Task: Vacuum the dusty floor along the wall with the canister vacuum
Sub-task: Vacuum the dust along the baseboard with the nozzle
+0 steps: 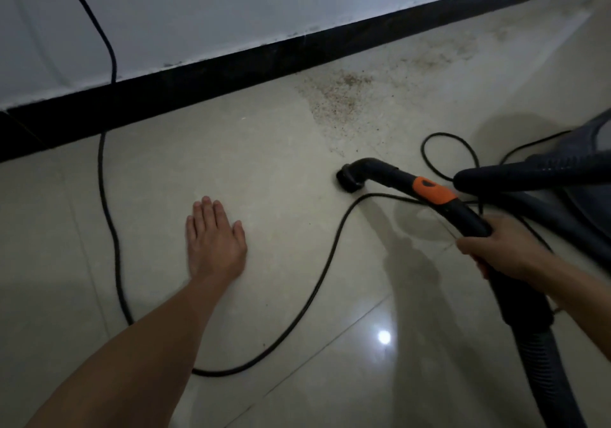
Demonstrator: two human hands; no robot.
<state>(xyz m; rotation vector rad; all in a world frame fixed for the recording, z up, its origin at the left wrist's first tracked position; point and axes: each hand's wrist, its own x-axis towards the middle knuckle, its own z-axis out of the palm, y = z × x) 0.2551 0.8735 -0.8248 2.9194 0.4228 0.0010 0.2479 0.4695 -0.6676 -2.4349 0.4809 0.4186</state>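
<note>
My right hand (496, 249) grips the black vacuum wand (463, 212), which has an orange band, at the right. Its curved nozzle (350, 179) rests mouth-down on the pale tiled floor. Brown dust (340, 96) is scattered beyond the nozzle, along the black skirting board (231, 70) of the white wall. My left hand (215, 239) lies flat on the floor with fingers together, well left of the nozzle and holding nothing. The dark canister body (591, 143) sits at the right edge, partly cut off. The ribbed hose (542, 361) runs down from my right hand.
A black power cord (109, 196) hangs down the wall at the left, snakes across the floor past my left forearm and loops back under the wand. Another coil of cord (449, 156) lies just behind the nozzle. More faint dust (446, 50) spreads along the wall to the right.
</note>
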